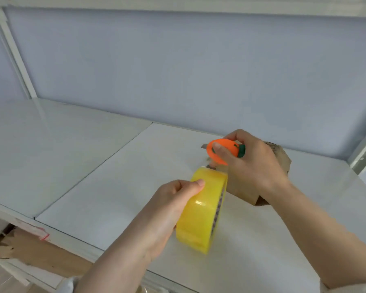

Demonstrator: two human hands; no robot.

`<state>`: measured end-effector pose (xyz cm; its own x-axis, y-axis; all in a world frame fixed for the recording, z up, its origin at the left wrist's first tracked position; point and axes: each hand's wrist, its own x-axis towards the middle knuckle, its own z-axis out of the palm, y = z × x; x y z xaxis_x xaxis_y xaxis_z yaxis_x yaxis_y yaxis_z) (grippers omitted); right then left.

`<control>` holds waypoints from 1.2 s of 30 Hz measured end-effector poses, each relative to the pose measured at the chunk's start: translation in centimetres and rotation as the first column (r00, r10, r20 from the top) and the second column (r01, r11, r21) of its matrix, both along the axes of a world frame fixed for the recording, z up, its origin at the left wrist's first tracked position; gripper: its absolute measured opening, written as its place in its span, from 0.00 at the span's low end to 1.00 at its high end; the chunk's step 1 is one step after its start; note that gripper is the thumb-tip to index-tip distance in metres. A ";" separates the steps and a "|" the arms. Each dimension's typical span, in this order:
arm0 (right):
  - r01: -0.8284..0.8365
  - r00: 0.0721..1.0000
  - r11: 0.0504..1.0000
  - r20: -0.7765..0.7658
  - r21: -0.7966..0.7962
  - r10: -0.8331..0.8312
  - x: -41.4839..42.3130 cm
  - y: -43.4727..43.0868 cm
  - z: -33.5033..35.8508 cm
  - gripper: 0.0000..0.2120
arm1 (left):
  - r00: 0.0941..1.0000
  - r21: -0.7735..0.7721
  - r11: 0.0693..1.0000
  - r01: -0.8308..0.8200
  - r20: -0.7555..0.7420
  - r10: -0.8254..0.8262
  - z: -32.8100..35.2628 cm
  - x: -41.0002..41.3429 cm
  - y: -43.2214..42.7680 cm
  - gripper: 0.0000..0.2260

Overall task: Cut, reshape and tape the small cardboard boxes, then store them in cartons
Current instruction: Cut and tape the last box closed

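My left hand [167, 210] grips a big yellow roll of tape [202, 210] and holds it on edge above the white table. Just beyond it, my right hand [249, 163] holds a small orange cutter [217, 152] shaped like a fruit, with a green tip and a short metal blade pointing left. A small brown cardboard box [244, 190] sits on the table under and behind my right hand, which hides most of it. The top of the roll is close to the box's near left corner.
The white table [106, 187] has a seam running from the back to the front edge. A pale wall stands right behind it. Below the front left edge, an open brown carton [36, 252] sits on the floor.
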<state>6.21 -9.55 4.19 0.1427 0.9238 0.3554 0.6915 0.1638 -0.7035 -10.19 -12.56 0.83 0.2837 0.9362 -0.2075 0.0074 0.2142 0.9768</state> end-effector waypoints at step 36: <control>-0.256 0.773 0.947 0.548 -0.193 0.321 14.8 -4.4 -2.9 0.28 | 0.612 0.514 0.531 0.674 -0.791 -0.011 1.2 10.7 11.8 0.23</control>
<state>20.97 -14.00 1.32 -0.3330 0.9237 0.1895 0.9008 0.3710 -0.2257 0.50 -0.81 2.04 0.7185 0.6697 0.1875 0.5534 -0.7139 0.4291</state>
